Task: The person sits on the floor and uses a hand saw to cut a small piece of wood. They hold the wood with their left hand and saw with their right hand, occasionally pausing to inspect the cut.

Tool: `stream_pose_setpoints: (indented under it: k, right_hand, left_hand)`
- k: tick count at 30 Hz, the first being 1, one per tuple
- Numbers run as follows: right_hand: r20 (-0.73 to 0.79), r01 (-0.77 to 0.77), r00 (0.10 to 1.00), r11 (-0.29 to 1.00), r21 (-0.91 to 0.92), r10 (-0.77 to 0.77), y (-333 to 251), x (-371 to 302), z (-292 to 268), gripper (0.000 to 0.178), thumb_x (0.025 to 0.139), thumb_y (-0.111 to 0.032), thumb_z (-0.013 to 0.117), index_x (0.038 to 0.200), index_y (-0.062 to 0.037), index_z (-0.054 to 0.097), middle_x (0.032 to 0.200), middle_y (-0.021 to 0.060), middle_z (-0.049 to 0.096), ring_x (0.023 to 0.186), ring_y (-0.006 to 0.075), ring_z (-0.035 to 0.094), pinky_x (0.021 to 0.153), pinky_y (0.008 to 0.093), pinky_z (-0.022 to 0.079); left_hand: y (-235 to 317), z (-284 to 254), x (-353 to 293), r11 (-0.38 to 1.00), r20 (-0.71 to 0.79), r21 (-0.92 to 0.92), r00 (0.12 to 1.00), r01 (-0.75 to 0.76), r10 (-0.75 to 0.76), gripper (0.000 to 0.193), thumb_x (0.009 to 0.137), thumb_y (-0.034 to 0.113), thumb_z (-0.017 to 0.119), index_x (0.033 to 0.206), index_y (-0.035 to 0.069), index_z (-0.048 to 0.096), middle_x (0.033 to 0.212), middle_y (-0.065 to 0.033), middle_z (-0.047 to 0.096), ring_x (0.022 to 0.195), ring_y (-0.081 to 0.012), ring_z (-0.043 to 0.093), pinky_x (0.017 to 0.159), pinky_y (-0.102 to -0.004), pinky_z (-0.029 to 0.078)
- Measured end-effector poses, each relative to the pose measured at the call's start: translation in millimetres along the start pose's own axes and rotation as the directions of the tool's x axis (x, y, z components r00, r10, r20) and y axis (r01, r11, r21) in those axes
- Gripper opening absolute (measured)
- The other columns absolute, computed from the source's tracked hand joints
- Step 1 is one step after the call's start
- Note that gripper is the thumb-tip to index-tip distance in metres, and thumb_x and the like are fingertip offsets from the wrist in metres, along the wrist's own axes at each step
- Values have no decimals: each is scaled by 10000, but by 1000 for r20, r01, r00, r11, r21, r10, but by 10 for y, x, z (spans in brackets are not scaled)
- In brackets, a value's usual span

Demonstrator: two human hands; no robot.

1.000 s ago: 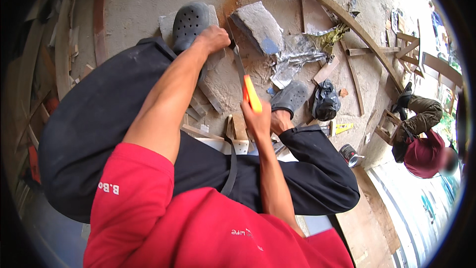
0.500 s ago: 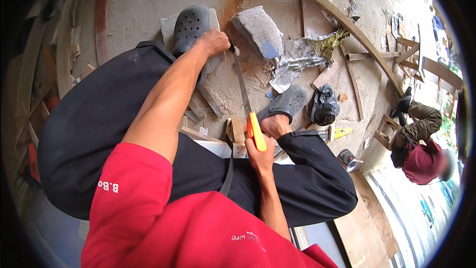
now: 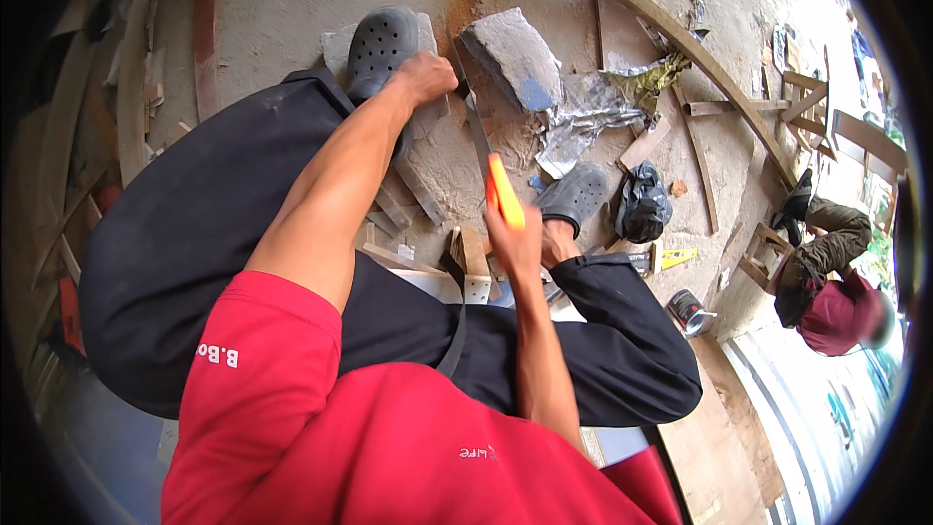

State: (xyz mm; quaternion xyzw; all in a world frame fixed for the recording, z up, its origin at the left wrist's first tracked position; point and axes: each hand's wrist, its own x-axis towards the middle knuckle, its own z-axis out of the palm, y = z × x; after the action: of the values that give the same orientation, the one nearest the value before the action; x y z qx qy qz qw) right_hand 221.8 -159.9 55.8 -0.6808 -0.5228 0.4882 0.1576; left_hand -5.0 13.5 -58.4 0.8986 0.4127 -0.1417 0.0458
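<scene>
The person (image 3: 408,486) is wearing a red shirt (image 3: 418,428) with short sleeves (image 3: 277,331). White letters (image 3: 218,357) are showing on the left sleeve and on the shirt's front. The person is also wearing baggy black pants (image 3: 214,224) and grey clogs (image 3: 384,39) with little round holes.

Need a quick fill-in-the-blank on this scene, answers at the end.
1. The right hand holds the saw by its ____-coloured handle.
2. The left hand is closed beside the clog on the person's ____ foot.
3. The pale block has a patch of ____ colour.
4. The person's T-shirt is ____.

Missing words: orange; left; blue; red.
</scene>
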Motion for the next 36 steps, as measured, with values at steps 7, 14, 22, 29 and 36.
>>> stream_pose_setpoints:
  k: [7, 14, 22, 29, 36]
  right_hand:
    - [-68, 39, 997, 995, 88, -33, 107, 133, 44, 253, 781, -168, 622, 692, 54, 539, 527, 156, 496, 455, 174, 465, 458, 362, 367]
    - [-16, 44, 999, 997, 65, -43, -81, -462, -146, 211, 775, -123, 633, 694, 52, 547, 545, 139, 485, 484, 162, 483, 485, 357, 393]
    - [-97, 130, 988, 980, 151, -116, -2, -444, -44, 243, 785, -151, 626, 675, 49, 543, 518, 147, 483, 459, 171, 477, 472, 369, 380]
    - [-55, 77, 996, 996, 47, -75, -35, -425, -82, 219, 765, -134, 632, 666, 44, 552, 520, 145, 496, 462, 213, 520, 489, 364, 408]
    - [-64, -8, 998, 999, 48, 12, 8, 35, -13, 287, 783, -202, 629, 682, 53, 547, 536, 191, 511, 446, 234, 476, 474, 372, 395]
  left_hand:
    - [36, -74, 47, 1000, -7, -15, 1000, -28, 27, 159, 794, 87, 577, 805, 72, 736, 861, -113, 718, 812, -275, 713, 632, -376, 578]
    - [58, 13, -32, 999, 17, -51, 1000, 0, 1, 164, 796, 92, 573, 803, 73, 736, 873, -123, 718, 810, -269, 714, 636, -382, 577]
    - [-26, 50, -9, 1000, 21, -18, 1000, 3, -3, 161, 797, 98, 577, 801, 83, 737, 857, -123, 717, 804, -266, 714, 630, -374, 576]
    - [-18, 7, -19, 1000, 37, -20, 999, -16, 17, 142, 790, 96, 594, 804, 77, 734, 867, -125, 714, 784, -254, 713, 628, -382, 579]
    - [-49, 68, 56, 999, -30, -40, 1000, -9, 8, 151, 798, 97, 580, 791, 69, 729, 866, -141, 711, 780, -266, 712, 612, -382, 579]
